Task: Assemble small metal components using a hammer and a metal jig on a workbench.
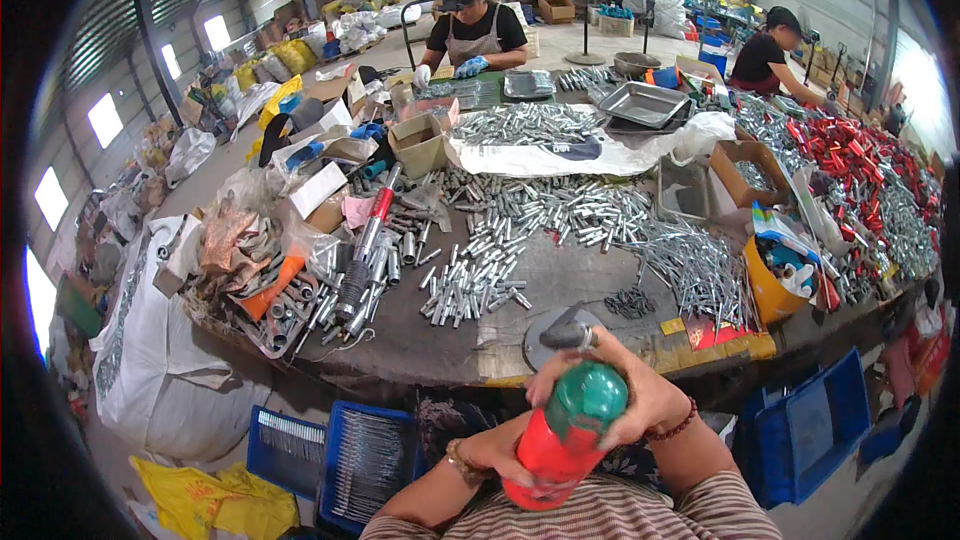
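A red bottle-shaped container (545,462) with a rounded green end (588,395) is tilted in front of my body. My left hand (500,448) is closed around the red part from the left. My right hand (648,395) wraps the green end from the right. Just beyond my fingers shows a dark grey cylindrical piece (568,336) with a narrower tip; whether it joins the container is hidden. Behind it, a round grey disc (545,340) lies on the table edge. A small heap of dark metal pieces (630,302) is nearby.
Piles of silver metal tubes (480,280) and thin rods (690,265) cover the table (420,345). An orange-yellow container (768,285) stands right. Blue trays (370,465) of metal parts sit below left, a blue crate (815,430) below right. Co-workers (470,35) (770,55) work across the table.
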### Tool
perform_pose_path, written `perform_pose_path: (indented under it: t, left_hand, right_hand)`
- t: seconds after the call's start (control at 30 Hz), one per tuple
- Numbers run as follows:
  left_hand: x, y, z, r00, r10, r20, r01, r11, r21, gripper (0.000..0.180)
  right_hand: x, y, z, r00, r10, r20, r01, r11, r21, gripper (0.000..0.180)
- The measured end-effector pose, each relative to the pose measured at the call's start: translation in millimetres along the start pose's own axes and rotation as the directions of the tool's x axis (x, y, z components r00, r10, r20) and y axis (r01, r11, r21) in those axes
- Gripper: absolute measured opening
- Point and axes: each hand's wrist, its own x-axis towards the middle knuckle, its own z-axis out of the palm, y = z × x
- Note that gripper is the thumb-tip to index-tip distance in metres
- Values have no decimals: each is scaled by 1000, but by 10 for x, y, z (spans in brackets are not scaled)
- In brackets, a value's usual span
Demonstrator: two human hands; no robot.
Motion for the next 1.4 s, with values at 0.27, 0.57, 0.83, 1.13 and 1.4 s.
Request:
perform_pose_path:
  t: [0.27,0.57,0.83,1.13,1.4]
  left_hand:
    - [578,115,158,463,843,-274,310,136,941,99]
    - [621,-28,236,452,766,-458,-28,525,851,93]
    - [580,-356,-53,502,659,-560,124,586,801,114]
    - [791,-216,-203,616,440,-654,178,731,659,112]
    - [1043,-248,-69,682,411,-605,181,706,685,110]
  right_hand:
    - [8,181,61,671,-376,-640,-443,488,-752,70]
    - [-218,-212,-60,856,-148,-494,-191,799,-570,73]
    - [-509,-134,43,773,-505,-383,-230,339,-912,83]
    - [-866,-528,-99,781,-483,-396,-279,296,-913,85]
    - [-1082,-731,-137,743,-514,-429,-291,329,-898,74]
